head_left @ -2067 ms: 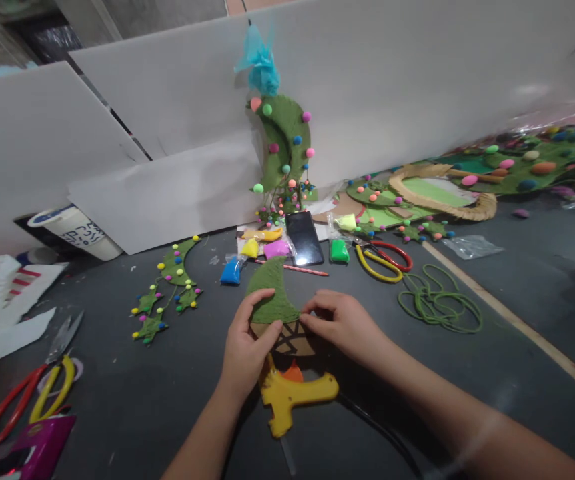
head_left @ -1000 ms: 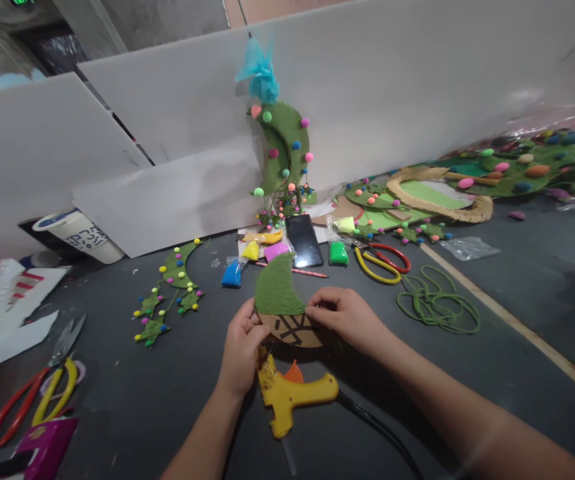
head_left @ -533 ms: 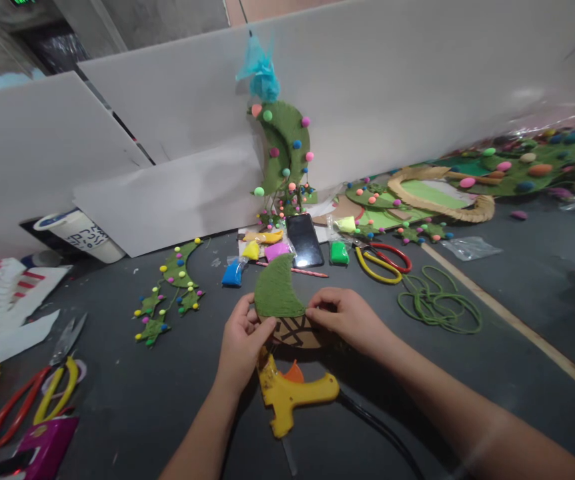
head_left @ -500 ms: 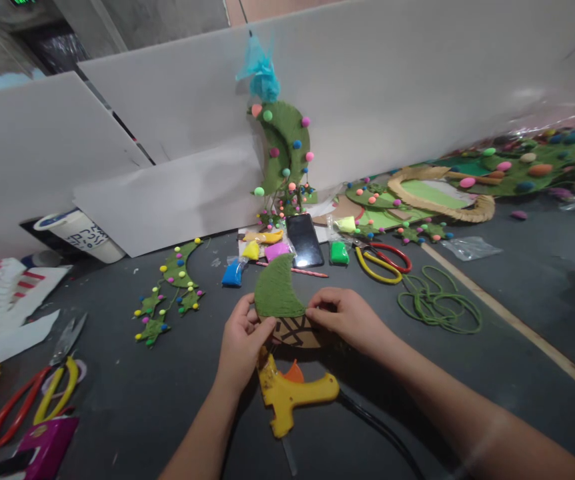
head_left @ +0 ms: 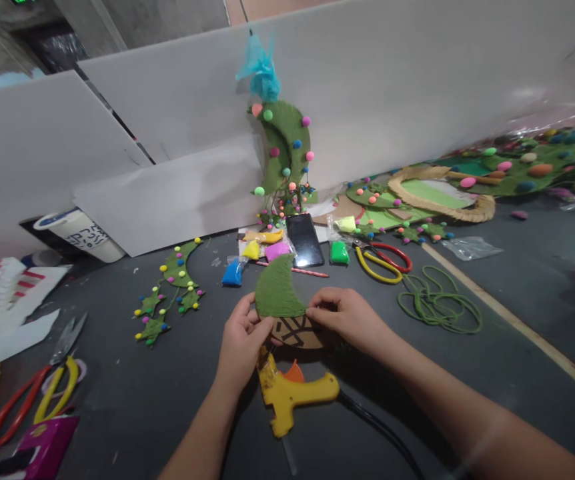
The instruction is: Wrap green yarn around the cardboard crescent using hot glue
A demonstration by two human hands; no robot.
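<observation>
A cardboard crescent (head_left: 295,331), wound with green cord (head_left: 276,293) over its upper half, is held between both hands low in the middle of the view. My left hand (head_left: 240,343) grips its left edge, fingers curled round it. My right hand (head_left: 350,319) pinches the right edge where the green winding ends. The bare lower half of the card shows dark crossed lines. Just below the hands lies a yellow glue gun (head_left: 290,393) with its black cable (head_left: 382,433) running off to the right.
On the dark floor (head_left: 132,393) lie a black phone (head_left: 304,239), coloured clay packets (head_left: 231,272), red-and-yellow scissors (head_left: 381,259), loose green cord coils (head_left: 437,303), a finished pom-pom crescent (head_left: 177,267), scissors and snips (head_left: 42,387) at left. White boards (head_left: 167,193) and a standing decorated crescent (head_left: 285,150) are behind.
The crescent was lifted slightly and turned in my hands two seconds ago; since then both hands have held it almost still, with only small shifts of the left fingers.
</observation>
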